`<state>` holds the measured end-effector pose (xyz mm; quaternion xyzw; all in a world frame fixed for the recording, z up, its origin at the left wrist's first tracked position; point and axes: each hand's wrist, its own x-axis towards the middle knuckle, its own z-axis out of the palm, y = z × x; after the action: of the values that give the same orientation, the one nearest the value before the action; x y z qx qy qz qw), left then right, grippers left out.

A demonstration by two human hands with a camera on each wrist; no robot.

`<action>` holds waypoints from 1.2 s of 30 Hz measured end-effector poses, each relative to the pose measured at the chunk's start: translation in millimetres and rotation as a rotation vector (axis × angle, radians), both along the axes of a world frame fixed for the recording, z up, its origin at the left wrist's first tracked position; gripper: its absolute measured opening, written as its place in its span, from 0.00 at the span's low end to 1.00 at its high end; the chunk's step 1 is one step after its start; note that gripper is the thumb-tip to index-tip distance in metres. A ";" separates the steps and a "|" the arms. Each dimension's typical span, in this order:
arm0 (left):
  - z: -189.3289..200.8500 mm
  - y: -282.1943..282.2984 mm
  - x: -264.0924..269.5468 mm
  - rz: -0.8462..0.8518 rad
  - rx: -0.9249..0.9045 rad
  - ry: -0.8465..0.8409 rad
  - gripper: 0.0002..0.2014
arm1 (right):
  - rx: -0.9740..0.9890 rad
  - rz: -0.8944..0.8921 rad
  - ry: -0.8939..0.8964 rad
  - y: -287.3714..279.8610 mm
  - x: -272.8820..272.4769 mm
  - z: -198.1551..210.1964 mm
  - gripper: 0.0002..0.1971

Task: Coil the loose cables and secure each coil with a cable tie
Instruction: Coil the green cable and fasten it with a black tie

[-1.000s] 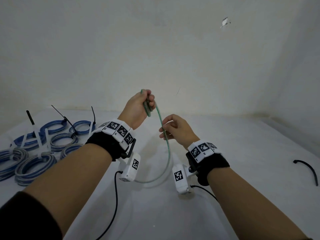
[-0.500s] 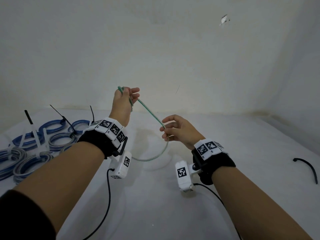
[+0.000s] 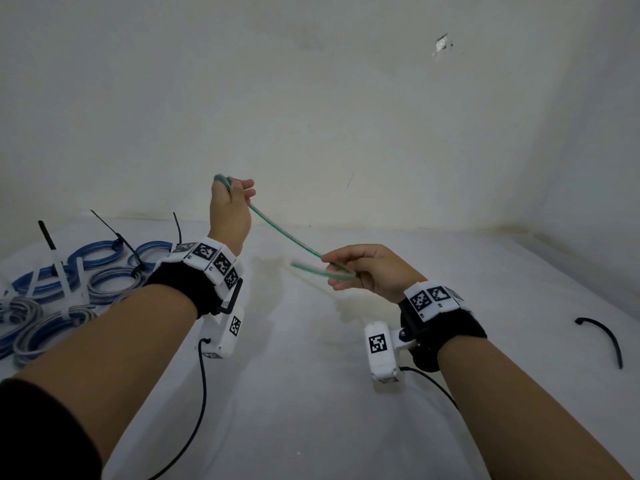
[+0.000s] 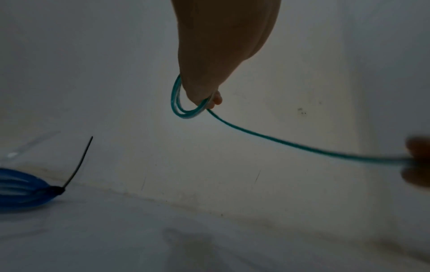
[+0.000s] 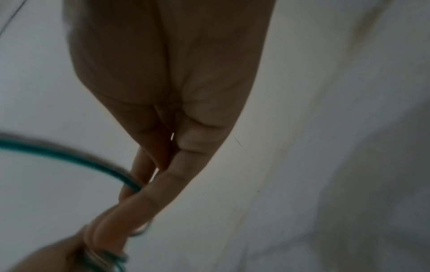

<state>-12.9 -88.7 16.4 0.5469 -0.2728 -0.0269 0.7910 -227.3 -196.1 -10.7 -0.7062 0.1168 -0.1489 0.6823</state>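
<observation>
Two hands work one green cable point(image 3: 284, 237) above the white tabletop point(image 3: 311, 393): nearest, the right hand point(image 3: 367, 270) pinches the cable between thumb and fingertips where it bends back in a short, blurred loose tail, and from that grip the cable runs taut up and left. Farther off, the left hand point(image 3: 230, 211) is raised, its fingers curled round a few loops of the same cable. Beyond the left forearm, finished blue and grey coils point(image 3: 69, 282) lie tied on the tabletop, and a loose black cable tie point(image 3: 604, 336) lies well apart at the right.
</observation>
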 end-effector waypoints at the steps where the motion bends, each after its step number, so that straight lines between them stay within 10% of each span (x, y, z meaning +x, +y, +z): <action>1: -3.7 -1.4 -2.9 -0.010 0.043 -0.032 0.09 | 0.058 0.015 -0.048 2.2 -0.4 2.1 0.19; 19: -2.8 6.9 -66.8 -0.777 0.440 -0.119 0.18 | 0.203 -0.295 -0.234 -0.6 23.2 39.6 0.09; 25: 3.5 7.0 -62.1 -0.750 0.362 0.049 0.16 | -0.418 -0.714 -0.017 -1.7 26.6 20.1 0.11; 28: 6.8 8.0 -60.8 -0.797 0.314 0.153 0.17 | -0.656 -0.551 -0.030 -1.5 25.7 12.5 0.21; 36: 16.9 8.5 -55.6 -0.878 0.071 0.331 0.19 | -0.550 -0.460 -0.022 -1.1 25.1 -6.8 0.10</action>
<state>-68.5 -80.2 33.3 0.3948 -0.3476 -0.4550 0.7185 -202.2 -197.1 -17.6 -0.8168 0.2208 -0.3322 0.4168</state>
